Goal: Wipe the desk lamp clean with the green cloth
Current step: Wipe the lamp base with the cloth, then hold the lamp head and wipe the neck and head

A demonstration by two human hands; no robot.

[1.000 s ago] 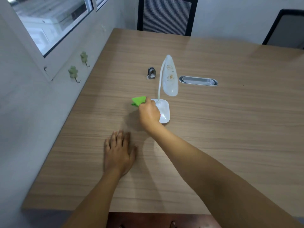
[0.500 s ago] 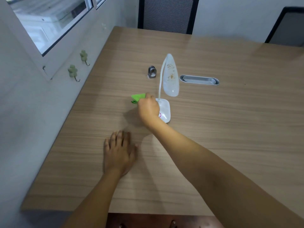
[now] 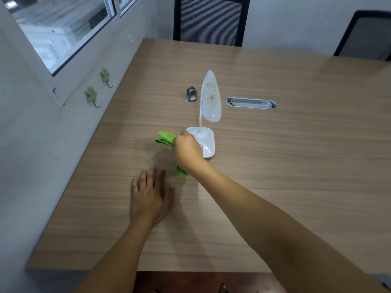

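Note:
A white desk lamp (image 3: 210, 98) stands near the middle of the wooden table, its long head speckled with brown dirt and its square base towards me. My right hand (image 3: 187, 151) is closed on the green cloth (image 3: 166, 138) just left of the base; folds of cloth stick out above and below the fist, lifted off the table. My left hand (image 3: 151, 195) lies flat on the table, palm down, fingers spread, nearer to me and empty.
A small metal clip-like object (image 3: 191, 94) stands left of the lamp head. A grey cable slot (image 3: 251, 103) is set into the table on the right. Two black chairs (image 3: 210, 20) stand at the far edge. The wall with hooks (image 3: 91, 96) runs along the left.
My right hand has gathered the green cloth and raised it off the table; more cloth now hangs below the fist. The left hand stays flat.

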